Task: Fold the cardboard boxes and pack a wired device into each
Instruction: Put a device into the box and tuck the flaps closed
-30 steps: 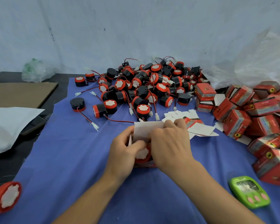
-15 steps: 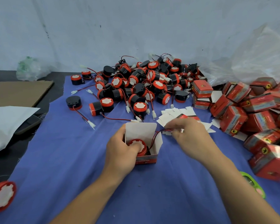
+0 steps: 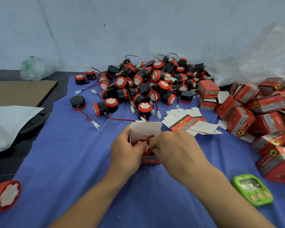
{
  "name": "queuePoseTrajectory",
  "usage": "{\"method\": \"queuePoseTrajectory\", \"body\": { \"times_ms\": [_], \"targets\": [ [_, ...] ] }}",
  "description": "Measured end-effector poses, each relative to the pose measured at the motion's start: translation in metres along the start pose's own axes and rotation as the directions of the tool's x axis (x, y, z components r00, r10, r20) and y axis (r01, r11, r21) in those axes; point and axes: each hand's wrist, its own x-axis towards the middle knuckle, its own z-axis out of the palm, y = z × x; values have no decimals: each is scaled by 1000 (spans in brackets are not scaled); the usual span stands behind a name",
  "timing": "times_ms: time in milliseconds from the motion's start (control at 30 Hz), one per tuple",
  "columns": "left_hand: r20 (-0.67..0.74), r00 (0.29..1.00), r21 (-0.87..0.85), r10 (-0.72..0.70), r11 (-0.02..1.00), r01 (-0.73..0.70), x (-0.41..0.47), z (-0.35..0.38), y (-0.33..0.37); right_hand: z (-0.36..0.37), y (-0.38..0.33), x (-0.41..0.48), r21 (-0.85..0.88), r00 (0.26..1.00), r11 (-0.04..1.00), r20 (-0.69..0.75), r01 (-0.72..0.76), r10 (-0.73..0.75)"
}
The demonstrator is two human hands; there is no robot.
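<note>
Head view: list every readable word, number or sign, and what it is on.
Nothing reads clearly.
Packed red boxes: white print, yellow round emblem, too blurred.
Flat box blanks: print too small.
Open box: front print strip unreadable.
Green timer: display digits blurred.

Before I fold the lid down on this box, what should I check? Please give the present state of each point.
1. Device sits in box: ok.
2. Wire fully inside: not ok, a loop sticks up.
3. Rest of wire tucked in: cannot tell, right hand covers it.
4. Lid free to fold: ok, it stands open.
5. Box steady: ok, left hand grips its side.
</note>
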Motion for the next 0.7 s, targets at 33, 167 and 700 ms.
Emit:
{"method": "queuePoseTrajectory", "body": {
  "times_ms": [33, 167, 700],
  "targets": [
    [-1, 1000, -4, 3, 1000, -3, 0, 0, 0, 2, -4, 1, -73, 1000, 997, 28, 10, -8],
    [-6, 1000, -6, 12, 1000, -12, 1, -1, 1, 1, -12, 4, -180, 995, 983, 103, 30, -11],
    [-8, 1000, 21, -11, 1000, 11, -2, 0, 3, -20, -4, 26, -231, 884, 950, 459, 213, -86]
  ]
}}
